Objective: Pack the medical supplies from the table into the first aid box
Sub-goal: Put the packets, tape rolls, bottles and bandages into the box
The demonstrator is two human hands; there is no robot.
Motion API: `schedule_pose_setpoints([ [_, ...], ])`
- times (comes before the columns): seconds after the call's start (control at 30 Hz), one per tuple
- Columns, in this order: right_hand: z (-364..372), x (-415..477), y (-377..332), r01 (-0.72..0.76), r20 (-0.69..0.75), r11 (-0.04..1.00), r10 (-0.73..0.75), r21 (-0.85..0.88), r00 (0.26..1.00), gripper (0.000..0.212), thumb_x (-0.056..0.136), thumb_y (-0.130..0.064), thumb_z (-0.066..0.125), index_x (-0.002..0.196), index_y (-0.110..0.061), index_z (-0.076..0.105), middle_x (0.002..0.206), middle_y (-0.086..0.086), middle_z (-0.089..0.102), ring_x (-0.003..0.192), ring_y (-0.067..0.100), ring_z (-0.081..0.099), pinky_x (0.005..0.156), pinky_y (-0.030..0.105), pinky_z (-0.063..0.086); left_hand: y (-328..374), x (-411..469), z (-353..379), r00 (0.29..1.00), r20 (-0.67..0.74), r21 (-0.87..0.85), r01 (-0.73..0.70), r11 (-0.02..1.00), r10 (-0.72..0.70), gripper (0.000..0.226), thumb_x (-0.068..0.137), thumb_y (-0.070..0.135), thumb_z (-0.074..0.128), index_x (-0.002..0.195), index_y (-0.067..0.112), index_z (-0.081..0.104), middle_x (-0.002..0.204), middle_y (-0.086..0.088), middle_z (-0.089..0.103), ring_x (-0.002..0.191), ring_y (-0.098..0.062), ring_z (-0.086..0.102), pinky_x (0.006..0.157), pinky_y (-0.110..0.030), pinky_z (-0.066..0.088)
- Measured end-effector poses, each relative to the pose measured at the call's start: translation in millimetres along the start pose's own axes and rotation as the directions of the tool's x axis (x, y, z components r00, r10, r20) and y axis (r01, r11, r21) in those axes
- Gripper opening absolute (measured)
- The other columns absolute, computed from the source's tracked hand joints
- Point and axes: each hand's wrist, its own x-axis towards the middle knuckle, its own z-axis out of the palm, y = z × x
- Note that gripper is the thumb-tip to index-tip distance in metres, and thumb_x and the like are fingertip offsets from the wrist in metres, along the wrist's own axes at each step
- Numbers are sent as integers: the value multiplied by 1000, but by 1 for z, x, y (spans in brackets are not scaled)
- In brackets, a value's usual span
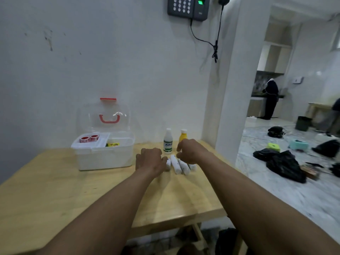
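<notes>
Two bare forearms stretch out from the near edge over the wooden table (pixel 55 181) and meet at a row of white bandage rolls (pixel 175 164) lying side by side on the far half of it. The left hand (pixel 150 159) sits knuckles up with its fingers curled down, its right edge against the leftmost roll (pixel 168 164), which it partly covers; whether the fingers actually grip that roll I cannot tell, since the tips are hidden. The right hand (pixel 191 151) hangs just above the right end of the row with its fingers loosely curled, and nothing shows between thumb and forefinger. Just behind the rolls two small bottles stand upright, a white bottle (pixel 168 141) with a green label and a yellow bottle (pixel 183 135) half hidden by the right hand. To the left of the hands, near the wall, stands the first aid box (pixel 104 155), translucent white, its clear lid (pixel 104 115) with a red handle raised against the wall. Its inner tray holds two red tape rolls (pixel 89 138), and something yellow (pixel 112 144) lies in the compartment beside them. Through the doorway on the right a person in dark clothes (pixel 270 98) stands at a counter, and black bags (pixel 283 164) lie on the floor.
</notes>
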Motion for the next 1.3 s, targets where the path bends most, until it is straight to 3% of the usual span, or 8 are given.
schedule_pose_setpoints([
  [0.2,24,5,0,-4,36,1000,4,6,999,22,87,-31,64,91,-10,63,91,9,63,86,25,64,64,31,45,5,8,19,996,26,43,89,995,-90,47,90,60,48,111,24,70,113,-3,68,122,-28,44,90,-39,36],
  [0.33,29,7,-1,-23,29,1000,23,8,999,29,83,-41,70,88,-16,55,94,6,62,86,23,62,66,34,48,6,13,27,990,48,45,131,990,-133,45,88,62,49,97,23,71,102,-3,68,118,-28,42,90,-39,34],
  [0.53,30,6,-2,-47,50,998,49,-39,998,41,79,-45,74,71,-20,42,74,-2,48,79,21,58,63,32,44,4,16,31,983,56,3,176,984,-176,36,86,53,55,92,22,71,94,-3,65,112,-28,47,81,-37,30],
  [0.7,33,5,-6,-66,26,996,68,-57,997,33,84,-36,64,68,-19,41,71,-1,50,73,22,57,57,29,41,-5,19,29,971,29,-90,238,967,-237,36,84,53,58,85,18,68,86,-2,64,100,-29,58,75,-35,38],
  [0.9,19,4,-17,-82,-28,994,84,66,996,34,88,-42,59,76,-17,40,71,-2,44,74,23,53,58,30,38,-14,23,7,957,-12,-294,274,916,-290,48,84,55,58,69,10,56,75,-6,63,68,-28,60,53,-28,35],
  [1.07,-6,0,-30,-46,-135,982,72,185,988,37,93,-46,51,71,-18,40,70,-4,45,82,23,48,63,31,37,-20,25,-32,953,-59,-396,250,884,-296,42,84,50,62,77,10,71,74,-5,69,68,-23,64,54,-26,41],
  [1.2,-25,7,-52,-32,-191,974,77,226,979,36,88,-41,52,88,-7,61,78,5,60,77,28,59,60,30,40,-30,27,-70,947,-133,-432,209,877,-292,37,85,44,65,76,10,74,73,-5,70,68,-23,64,55,-27,43],
  [1.3,-31,16,-71,8,-222,976,41,218,974,30,84,-38,55,90,-11,66,82,6,65,73,26,62,56,30,42,-45,27,-95,942,-178,-422,187,887,-283,35,87,45,64,80,13,76,77,-4,71,74,-23,64,61,-29,45],
])
